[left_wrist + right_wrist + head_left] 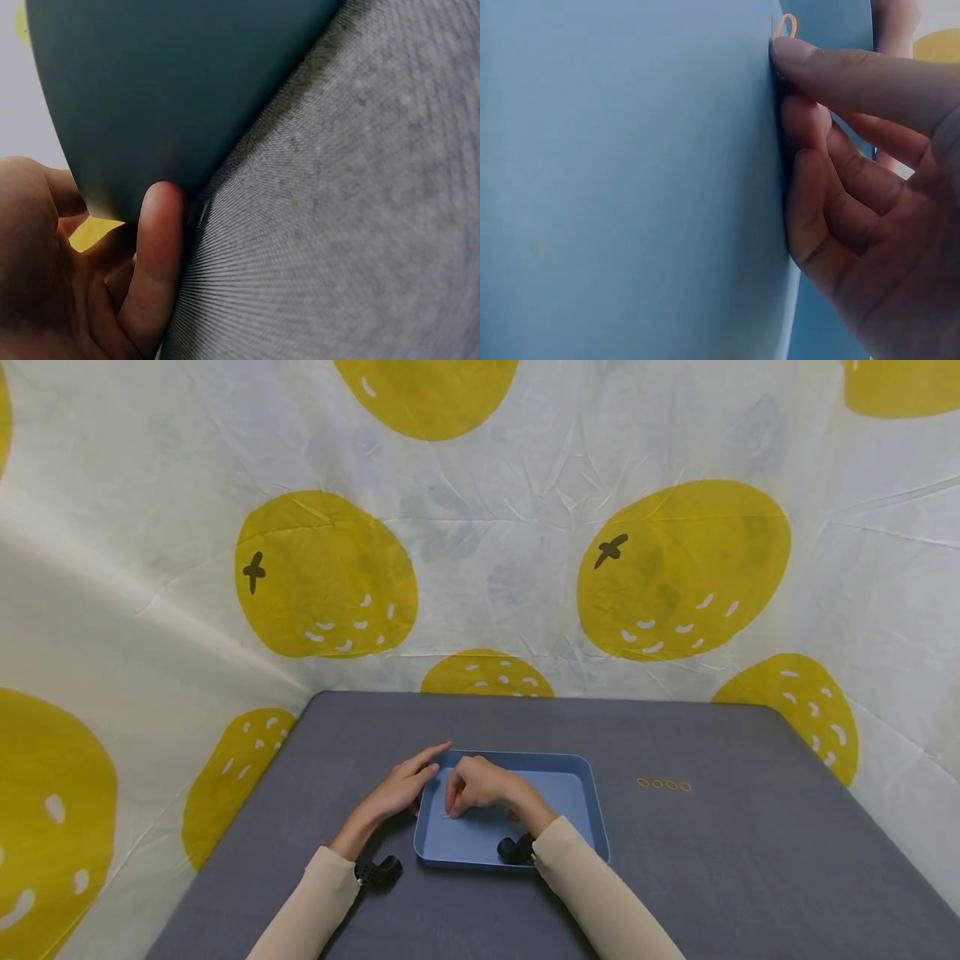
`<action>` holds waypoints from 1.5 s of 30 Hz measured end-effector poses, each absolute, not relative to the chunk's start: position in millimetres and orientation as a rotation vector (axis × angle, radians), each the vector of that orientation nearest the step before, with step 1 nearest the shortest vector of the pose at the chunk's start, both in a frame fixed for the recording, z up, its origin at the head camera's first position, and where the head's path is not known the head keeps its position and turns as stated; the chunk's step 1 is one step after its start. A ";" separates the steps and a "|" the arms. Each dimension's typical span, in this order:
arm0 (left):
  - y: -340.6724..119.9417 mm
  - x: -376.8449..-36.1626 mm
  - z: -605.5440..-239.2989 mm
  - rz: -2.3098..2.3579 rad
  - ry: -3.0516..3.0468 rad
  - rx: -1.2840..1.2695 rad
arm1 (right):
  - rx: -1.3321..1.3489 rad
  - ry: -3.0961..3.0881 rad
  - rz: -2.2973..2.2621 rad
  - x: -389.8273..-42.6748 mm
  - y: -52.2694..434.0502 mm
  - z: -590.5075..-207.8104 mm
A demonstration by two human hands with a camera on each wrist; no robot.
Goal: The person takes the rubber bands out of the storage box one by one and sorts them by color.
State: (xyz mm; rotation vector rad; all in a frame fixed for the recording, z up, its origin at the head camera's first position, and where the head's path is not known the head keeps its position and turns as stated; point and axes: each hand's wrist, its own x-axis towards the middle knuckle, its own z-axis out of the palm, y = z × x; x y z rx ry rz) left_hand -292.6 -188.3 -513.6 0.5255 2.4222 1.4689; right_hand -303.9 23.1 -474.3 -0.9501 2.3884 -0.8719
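Hands at a shallow blue tray point(592, 802) on a grey cloth-covered bench point(750, 860). Right hand point(480, 785) sits inside the tray, its fingers point(832, 67) curled downward onto the floor; the wrist view shows the index tip pressed flat on the blue surface with a small orange ring point(784, 25) just beyond that tip, touching or nearly touching it. Whether the thumb closes on the ring cannot be told, since the thumb is hidden behind the other digits. The ring lies flat, directly ahead of the index tip, so this hand is by far the nearer one. Left hand point(397, 789) rests outside the tray's left wall, fingers extended and relaxed, one fingertip point(157, 225) against the tray's outer corner where it meets the cloth; it holds nothing. A small red item point(513, 816) lies on the tray floor beside the right wrist, too small to identify. Four further orange rings point(663, 784) form a short row on the bench, well apart to the right of both hands. Behind stands a white backdrop point(510, 560) printed with yellow fruit.
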 end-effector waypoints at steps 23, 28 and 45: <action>-185.9 -294.5 -514.0 1.455 2.419 0.497 | -0.888 2.338 -1.025 -299.3 40.8 -453.7; -187.0 -291.8 -513.5 1.450 2.427 0.469 | -0.897 2.335 -1.092 -295.6 51.8 -444.8; -189.0 -288.5 -515.0 1.426 2.441 0.529 | -0.880 2.499 -1.174 -270.0 133.6 -413.9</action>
